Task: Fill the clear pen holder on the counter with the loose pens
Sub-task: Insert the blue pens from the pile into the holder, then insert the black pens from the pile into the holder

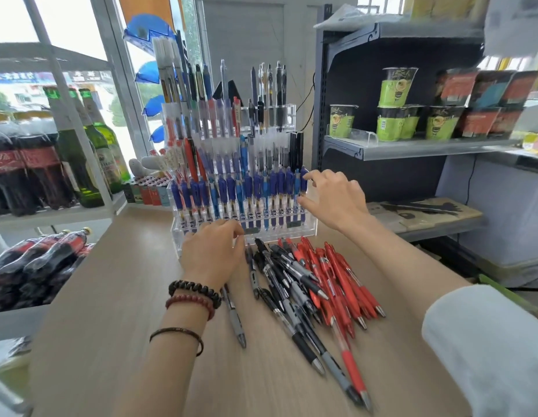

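Broadly, the wooden counter (126, 296) carries the tiered clear pen holder (308, 228) at its far end, its front row packed with blue pens (249, 188). Loose pens (306, 284), black and red, lie heaped just before it. The right hand (336, 203) is spread open, forefinger and thumb bracketing the row's rightmost pen. The left hand (213, 251) curls at the holder's base; its fingertips are hidden, so any grasp is unclear.
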